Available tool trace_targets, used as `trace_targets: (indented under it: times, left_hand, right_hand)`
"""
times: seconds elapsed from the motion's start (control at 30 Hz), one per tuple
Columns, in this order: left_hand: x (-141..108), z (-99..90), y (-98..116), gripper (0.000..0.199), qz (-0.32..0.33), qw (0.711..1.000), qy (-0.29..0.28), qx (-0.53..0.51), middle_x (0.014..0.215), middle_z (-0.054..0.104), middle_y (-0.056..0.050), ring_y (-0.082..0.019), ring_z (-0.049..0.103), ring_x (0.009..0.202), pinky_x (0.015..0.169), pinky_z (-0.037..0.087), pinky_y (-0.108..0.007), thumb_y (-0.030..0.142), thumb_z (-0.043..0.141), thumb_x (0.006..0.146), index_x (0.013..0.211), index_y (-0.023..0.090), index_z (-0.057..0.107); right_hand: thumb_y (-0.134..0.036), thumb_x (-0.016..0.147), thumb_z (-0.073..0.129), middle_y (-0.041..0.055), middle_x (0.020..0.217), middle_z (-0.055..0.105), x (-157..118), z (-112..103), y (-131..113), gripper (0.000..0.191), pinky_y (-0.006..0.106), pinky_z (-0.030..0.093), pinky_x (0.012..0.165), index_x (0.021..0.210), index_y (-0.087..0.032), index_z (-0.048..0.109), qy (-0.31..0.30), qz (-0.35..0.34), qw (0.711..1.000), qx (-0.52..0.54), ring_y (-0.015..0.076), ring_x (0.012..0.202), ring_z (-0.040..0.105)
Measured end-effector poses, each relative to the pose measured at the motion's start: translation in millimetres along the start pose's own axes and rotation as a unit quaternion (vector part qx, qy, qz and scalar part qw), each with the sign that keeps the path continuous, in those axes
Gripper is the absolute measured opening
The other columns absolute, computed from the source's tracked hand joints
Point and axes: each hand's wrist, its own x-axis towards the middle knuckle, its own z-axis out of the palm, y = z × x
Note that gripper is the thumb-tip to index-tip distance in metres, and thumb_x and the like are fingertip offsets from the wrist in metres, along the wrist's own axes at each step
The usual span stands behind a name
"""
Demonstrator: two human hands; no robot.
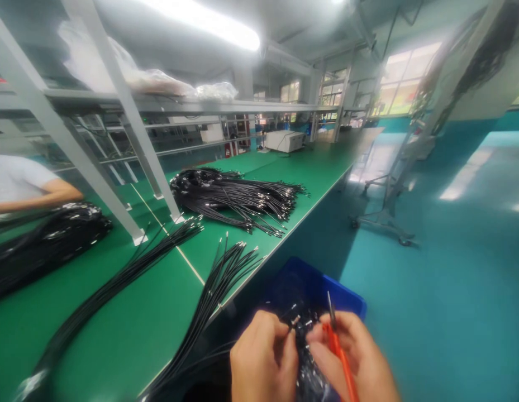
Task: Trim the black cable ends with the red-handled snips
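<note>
My left hand is closed, pinching the end of a black cable whose small metal tip shows past the fingers. Close by on the right, my right hand is wrapped round a red-handled tool with a thin dark tip pointing up. Both hands are over a blue bin holding dark, shiny pieces. A bundle of black cables with metal tips hangs over the table edge to the left of my left hand.
The green table bears another cable bundle, a large cable pile and a white box. White shelf posts rise from it. At the left, a person leans over black cables. A wheeled rack stands on the right.
</note>
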Motion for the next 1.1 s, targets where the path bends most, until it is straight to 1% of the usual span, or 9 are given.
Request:
trace_targets:
  times: [0.2,0.37,0.43,0.5,0.57,0.63,0.8,0.97,1.1]
  left_hand:
    - [-7,5.6,3,0.020,0.033,0.995,0.001,0.097,0.059,0.055,0.001,-0.013,0.050,0.047,0.048,0.036,-0.023,0.019,0.050,0.085,0.065,0.022,0.048]
    - [0,-3.1,2,0.017,-0.029,0.999,-0.032,-0.010,0.059,0.052,0.003,-0.011,0.050,0.048,0.047,0.037,-0.020,0.015,0.050,0.080,0.065,0.022,0.047]
    - [5,-8.8,1,0.017,-0.048,0.996,-0.053,-0.058,0.058,0.051,0.004,-0.010,0.050,0.048,0.047,0.038,-0.018,0.014,0.052,0.078,0.064,0.022,0.047]
    - [10,-14.1,0,0.018,-0.056,0.991,-0.072,-0.095,0.057,0.052,0.005,-0.010,0.051,0.049,0.047,0.040,-0.017,0.012,0.054,0.076,0.062,0.021,0.047]
    - [14,-18.3,-1,0.017,-0.065,0.985,-0.085,-0.132,0.058,0.054,0.004,-0.010,0.052,0.050,0.048,0.041,-0.017,0.010,0.054,0.075,0.063,0.020,0.049]
    - [16,-21.3,-1,0.016,-0.083,0.980,-0.090,-0.160,0.058,0.054,0.004,-0.010,0.052,0.051,0.049,0.042,-0.017,0.010,0.054,0.075,0.063,0.020,0.049]
    - [17,-24.8,1,0.016,-0.105,0.968,-0.114,-0.195,0.057,0.053,0.003,-0.011,0.050,0.051,0.048,0.041,-0.018,0.010,0.055,0.073,0.061,0.019,0.049]
    - [15,-24.9,3,0.015,-0.122,0.961,-0.127,-0.215,0.058,0.054,0.003,-0.012,0.051,0.053,0.050,0.040,-0.019,0.009,0.056,0.072,0.062,0.019,0.051]
    - [14,-26.3,2,0.015,-0.128,0.956,-0.131,-0.228,0.059,0.054,0.002,-0.012,0.051,0.053,0.050,0.040,-0.020,0.009,0.056,0.071,0.061,0.019,0.051]
  right_hand:
    - [-0.031,0.066,0.074,-0.0021,0.068,0.065,5,22,-6,0.027,0.026,0.052,0.062,0.081,-0.025,0.052,0.024,-0.048,0.998,-0.010,0.0177,0.064,0.064]
    - [-0.022,0.065,0.071,-0.0004,0.072,0.066,4,12,-4,0.023,0.029,0.051,0.068,0.080,-0.025,0.053,-0.014,-0.057,0.998,-0.016,0.0188,0.069,0.063]
    - [-0.019,0.060,0.073,-0.0004,0.072,0.066,5,1,-6,0.026,0.028,0.049,0.068,0.079,-0.023,0.056,-0.076,-0.018,0.997,-0.018,0.0183,0.070,0.062]
    - [-0.022,0.057,0.077,-0.0011,0.067,0.065,8,-11,-6,0.028,0.026,0.045,0.061,0.076,-0.022,0.057,-0.183,0.048,0.982,-0.005,0.0155,0.062,0.059]
    - [-0.035,0.055,0.080,-0.0023,0.061,0.062,13,-21,-3,0.033,0.023,0.040,0.053,0.074,-0.020,0.056,-0.293,0.104,0.950,0.013,0.0114,0.052,0.051]
    - [-0.048,0.054,0.080,-0.0028,0.060,0.059,17,-28,1,0.042,0.022,0.035,0.050,0.076,-0.019,0.057,-0.350,0.131,0.928,0.016,0.0089,0.049,0.046]
    - [-0.058,0.051,0.080,-0.0025,0.060,0.058,17,-29,-3,0.055,0.021,0.035,0.048,0.083,-0.018,0.061,-0.349,0.193,0.917,-0.014,0.0084,0.047,0.042]
    - [-0.062,0.053,0.077,0.0039,0.072,0.065,17,-28,-14,0.058,0.023,0.039,0.049,0.088,-0.018,0.062,-0.332,0.217,0.917,-0.026,0.0114,0.051,0.049]
    - [-0.058,0.056,0.077,-0.0024,0.060,0.059,21,-25,-9,0.052,0.020,0.032,0.044,0.085,-0.019,0.057,-0.357,0.204,0.911,-0.033,0.0078,0.043,0.042]
